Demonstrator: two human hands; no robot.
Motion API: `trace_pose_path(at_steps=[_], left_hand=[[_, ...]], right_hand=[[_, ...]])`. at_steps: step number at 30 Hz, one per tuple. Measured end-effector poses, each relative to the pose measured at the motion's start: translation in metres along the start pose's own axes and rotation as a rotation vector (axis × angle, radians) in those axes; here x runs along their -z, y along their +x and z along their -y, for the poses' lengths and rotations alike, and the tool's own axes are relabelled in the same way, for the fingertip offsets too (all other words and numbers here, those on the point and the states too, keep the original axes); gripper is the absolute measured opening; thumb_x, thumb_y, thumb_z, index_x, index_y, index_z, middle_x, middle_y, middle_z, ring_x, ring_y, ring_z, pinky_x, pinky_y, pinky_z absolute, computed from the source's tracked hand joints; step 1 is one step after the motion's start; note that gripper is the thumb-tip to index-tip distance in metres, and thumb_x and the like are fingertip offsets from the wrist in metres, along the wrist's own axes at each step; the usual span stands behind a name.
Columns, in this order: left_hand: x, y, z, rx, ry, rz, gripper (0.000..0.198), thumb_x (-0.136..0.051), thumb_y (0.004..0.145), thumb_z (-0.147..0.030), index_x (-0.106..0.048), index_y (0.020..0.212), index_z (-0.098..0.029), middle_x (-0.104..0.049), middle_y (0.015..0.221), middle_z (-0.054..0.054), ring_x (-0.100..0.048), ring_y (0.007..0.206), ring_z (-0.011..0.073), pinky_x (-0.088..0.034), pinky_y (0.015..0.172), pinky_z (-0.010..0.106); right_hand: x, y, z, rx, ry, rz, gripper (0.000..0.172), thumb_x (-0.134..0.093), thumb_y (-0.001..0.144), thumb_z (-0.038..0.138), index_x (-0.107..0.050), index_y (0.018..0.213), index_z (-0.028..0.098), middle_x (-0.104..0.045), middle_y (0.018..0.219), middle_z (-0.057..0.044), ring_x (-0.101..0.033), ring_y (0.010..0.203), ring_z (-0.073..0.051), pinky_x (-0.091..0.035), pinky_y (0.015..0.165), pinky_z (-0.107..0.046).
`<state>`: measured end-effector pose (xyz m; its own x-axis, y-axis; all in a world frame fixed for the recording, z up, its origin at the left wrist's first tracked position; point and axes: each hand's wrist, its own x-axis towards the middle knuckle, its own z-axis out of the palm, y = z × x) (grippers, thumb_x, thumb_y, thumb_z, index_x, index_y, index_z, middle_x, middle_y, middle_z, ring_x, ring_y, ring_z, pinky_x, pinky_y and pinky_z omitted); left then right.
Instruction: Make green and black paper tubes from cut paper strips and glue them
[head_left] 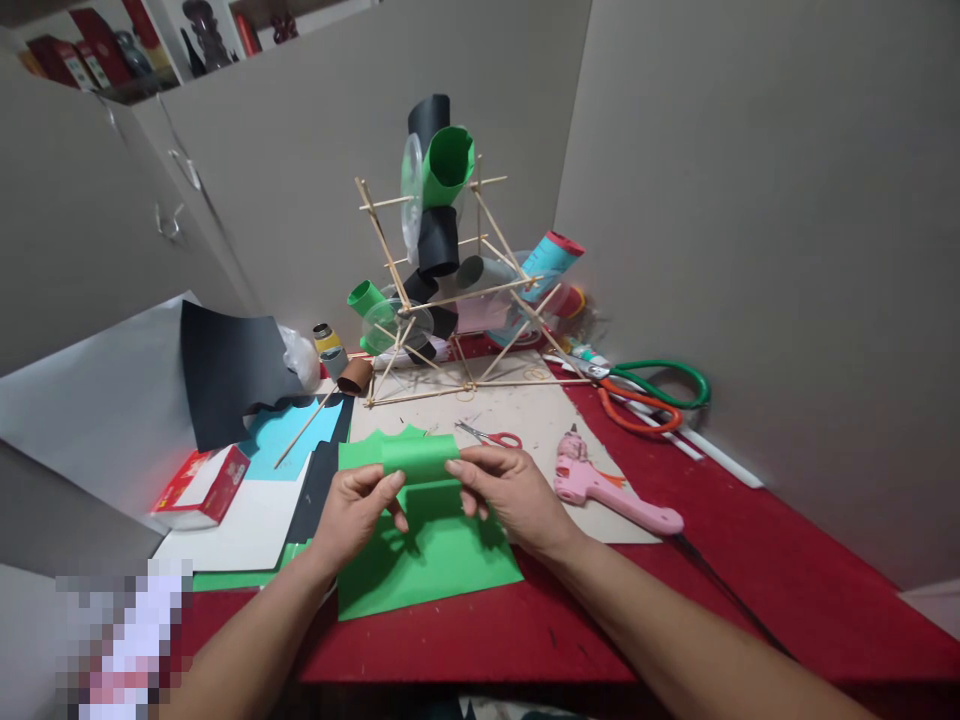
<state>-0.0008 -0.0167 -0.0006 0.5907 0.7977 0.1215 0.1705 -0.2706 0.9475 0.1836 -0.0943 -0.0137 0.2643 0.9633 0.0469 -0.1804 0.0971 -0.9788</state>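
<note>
A small piece of green paper (421,458) is held up by its two ends, bent into a curve. My left hand (364,505) pinches its left end between thumb and fingers. At the right end, my right hand (510,490) grips it the same way. Below both hands lies a larger green sheet (427,585) with a scalloped far edge. Small red-handled scissors (502,438) rest just beyond my right hand. To its right lies a pink glue gun (600,492) with its cord trailing toward the front.
A stick frame (442,300) carrying black and green paper tubes stands at the back. Large scissors (660,385) lie to its right. On the left are a red box (202,485), blue paper (281,445) and a curled black sheet (225,365). Red cloth (720,590) covers the table.
</note>
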Motion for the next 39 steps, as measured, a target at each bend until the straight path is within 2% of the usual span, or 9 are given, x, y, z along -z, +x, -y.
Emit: trace_pose_path(at_steps=[5,9,12,18,24,30,39], left_hand=[[0.0026,0.0028,0.0058,0.041,-0.175,-0.023,0.037,-0.061,0.086,-0.044,-0.048,0.064,-0.018,-0.061,0.044,-0.003,-0.055,0.042,0.0117,-0.037,0.056,0.025],[0.0022,0.0015,0.0047,-0.012,-0.058,-0.029,0.040,-0.061,0.087,-0.042,-0.050,0.058,-0.017,-0.063,0.046,0.000,-0.054,0.044,0.0114,-0.038,0.058,0.026],[0.0009,0.0008,0.0036,-0.012,-0.033,0.015,0.042,-0.062,0.086,-0.043,-0.049,0.056,-0.017,-0.063,0.047,0.000,-0.054,0.044,0.0113,-0.036,0.055,0.025],[0.0024,0.0048,0.0077,0.051,-0.236,-0.005,0.035,-0.064,0.085,-0.044,-0.048,0.066,-0.018,-0.059,0.045,-0.005,-0.059,0.044,0.0124,-0.039,0.054,0.024],[-0.0011,0.0015,0.0003,0.019,-0.061,0.003,0.041,-0.062,0.085,-0.047,-0.050,0.058,-0.018,-0.062,0.046,0.000,-0.056,0.045,0.0138,-0.038,0.058,0.028],[-0.0003,0.0025,0.0028,0.046,-0.146,-0.008,0.036,-0.061,0.086,-0.046,-0.050,0.065,-0.018,-0.064,0.047,-0.001,-0.058,0.047,0.0139,-0.039,0.061,0.027],[0.0002,0.0007,0.0069,-0.016,-0.070,0.001,0.038,-0.057,0.090,-0.040,-0.048,0.060,-0.019,-0.066,0.050,0.000,-0.054,0.048,0.0125,-0.036,0.062,0.028]], right_hand=[[-0.0004,0.0001,-0.0040,0.003,-0.074,0.032,0.036,-0.078,0.065,0.049,-0.071,0.073,0.014,-0.058,0.043,0.002,-0.046,0.038,-0.008,-0.033,0.039,-0.020],[-0.0005,0.0012,-0.0033,-0.018,0.041,0.024,0.041,-0.080,0.063,0.049,-0.071,0.084,0.015,-0.059,0.046,0.003,-0.050,0.040,-0.010,-0.034,0.038,-0.020],[-0.0004,0.0024,-0.0023,-0.019,0.088,0.006,0.037,-0.080,0.063,0.048,-0.069,0.077,0.016,-0.058,0.044,0.003,-0.049,0.040,-0.009,-0.034,0.038,-0.019],[-0.0018,0.0016,-0.0037,-0.058,0.061,0.044,0.037,-0.083,0.059,0.044,-0.068,0.077,0.015,-0.060,0.045,0.002,-0.049,0.039,-0.009,-0.035,0.038,-0.019],[0.0003,0.0024,-0.0044,0.010,0.076,0.007,0.035,-0.078,0.066,0.048,-0.070,0.079,0.016,-0.058,0.045,0.003,-0.049,0.039,-0.009,-0.034,0.037,-0.019],[-0.0002,0.0019,-0.0051,-0.025,0.035,0.012,0.037,-0.080,0.062,0.050,-0.067,0.069,0.016,-0.058,0.042,0.003,-0.045,0.036,-0.008,-0.033,0.036,-0.019],[0.0020,0.0009,-0.0045,0.017,0.006,0.010,0.033,-0.077,0.067,0.048,-0.068,0.069,0.017,-0.059,0.044,0.002,-0.045,0.038,-0.008,-0.033,0.039,-0.020]])
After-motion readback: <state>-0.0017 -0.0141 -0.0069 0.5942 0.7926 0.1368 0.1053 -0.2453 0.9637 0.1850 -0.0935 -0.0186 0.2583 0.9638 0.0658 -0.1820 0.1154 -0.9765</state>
